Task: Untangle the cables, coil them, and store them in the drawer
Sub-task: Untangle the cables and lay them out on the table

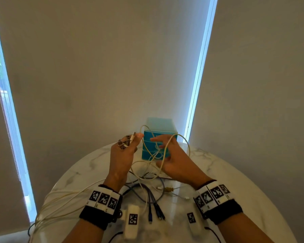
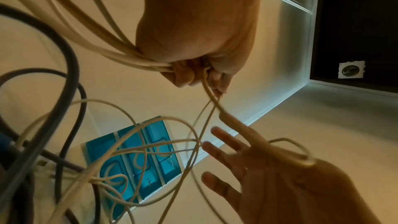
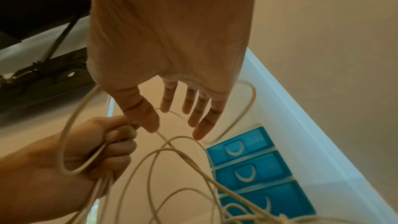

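Left hand [image 1: 123,155], fist closed, grips a bundle of cream-white cables [image 1: 148,155] (plug ends protrude above the fingers). Right hand [image 1: 174,160], fingers spread, has one loop draped across it. Small blue plastic drawer unit [image 1: 158,135] stands beyond, on the white marble table [image 1: 235,172].

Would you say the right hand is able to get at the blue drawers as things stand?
Probably yes. The right hand is open with fingers spread, right in front of the blue drawers. Only loose loops of white cable hang between them and drape over the hand, so they might snag.
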{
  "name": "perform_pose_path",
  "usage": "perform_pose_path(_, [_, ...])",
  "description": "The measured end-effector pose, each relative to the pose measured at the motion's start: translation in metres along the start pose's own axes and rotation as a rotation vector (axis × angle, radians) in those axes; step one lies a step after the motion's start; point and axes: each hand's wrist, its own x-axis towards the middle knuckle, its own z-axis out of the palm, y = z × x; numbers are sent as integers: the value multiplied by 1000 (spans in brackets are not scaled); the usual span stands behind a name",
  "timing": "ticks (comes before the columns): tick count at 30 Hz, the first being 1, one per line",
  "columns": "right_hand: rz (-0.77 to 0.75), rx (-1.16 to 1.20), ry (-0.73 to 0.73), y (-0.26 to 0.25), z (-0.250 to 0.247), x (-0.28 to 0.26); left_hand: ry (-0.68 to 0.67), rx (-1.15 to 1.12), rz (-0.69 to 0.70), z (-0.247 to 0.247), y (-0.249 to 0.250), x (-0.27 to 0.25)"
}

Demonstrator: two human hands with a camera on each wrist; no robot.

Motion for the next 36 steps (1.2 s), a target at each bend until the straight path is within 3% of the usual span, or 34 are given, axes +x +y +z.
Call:
perform_pose_path(4, [272, -393, -425, -8, -12, -7, 272, -174, 69, -10, 4, 10])
perform_pose_path(6, [418, -668, -533, 3, -22, -13, 340, -251, 99, -22, 5, 18])
perform_pose_path(8, [430, -796, -413, 9, -31, -14, 314, -273, 117, -27, 8, 19])
perform_pose_path(11, [298, -579, -124, -3, -28, -4, 222, -216, 111, -17, 9, 13])
perform_pose_path(15, [242, -385, -105, -38, 1, 14, 45, -127, 92, -4, 9, 1])
perform_pose_path(21, [118, -201, 63, -43, 15, 30, -24, -99, 74, -8, 15, -3])
perform_pose_path(24, [161, -15, -36, -46, 6, 31, -53, -72, 83, -7, 18, -5])
perform_pose_path(26, [149, -37, -180, -47, 6, 28, -80, -43, 85, -5, 23, -8])
perform_pose_path(27, [126, -55, -186, -47, 8, 26, -88, -28, 88, -5, 23, -9])
perform_pose_path(30, [94, -51, 96, -42, 9, 22, -39, -48, 104, -6, 22, -9])
perform_pose_path(32, [95, 22, 431, -35, -5, 18, 48, -131, 89, -11, 22, -5])
perform_pose_path(36, [69, 447, 1069, -6, -55, 16, 244, -312, 47, -19, 27, 2])
